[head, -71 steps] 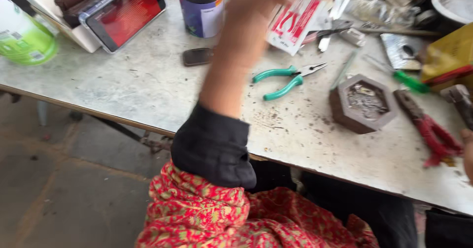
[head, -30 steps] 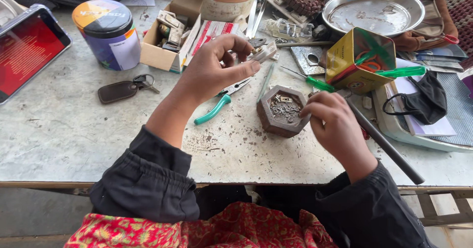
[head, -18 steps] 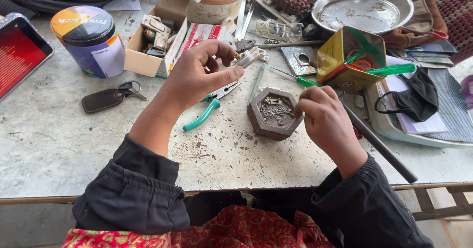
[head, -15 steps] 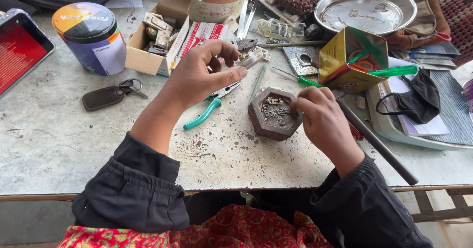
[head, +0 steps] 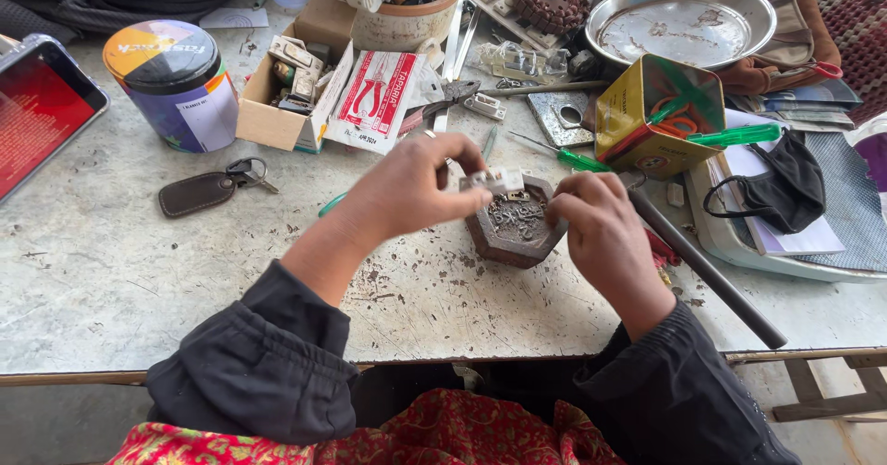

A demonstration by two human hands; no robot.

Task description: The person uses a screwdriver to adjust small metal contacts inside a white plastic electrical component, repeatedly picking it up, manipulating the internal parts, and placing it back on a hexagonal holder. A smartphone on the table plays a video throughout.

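**Hands meet over the hexagonal block**

Fingers first: I see my left hand (head: 407, 192) pinching a small pale metal piece (head: 494, 180) between thumb and fingertips, right at the far rim of the dark hexagonal block (head: 513, 229). My right hand (head: 596, 229) sits on the block's right edge, fingers curled in towards the piece; whether it grips anything I cannot tell. The two hands are close together, nearly touching over the block.

The block stands on the scuffed grey worktable (head: 120, 271), its top hollow filled with small metal bits. Just right of the block a long dark rod (head: 707, 271) lies slanting towards the table edge. Beyond the block to the right, a yellow tin (head: 647, 123) holds green-handled tools. Left of the block lies a brown leather key fob (head: 199, 192), and further left beyond it a round lidded can (head: 171, 81) beside a small open cardboard box (head: 282, 95).
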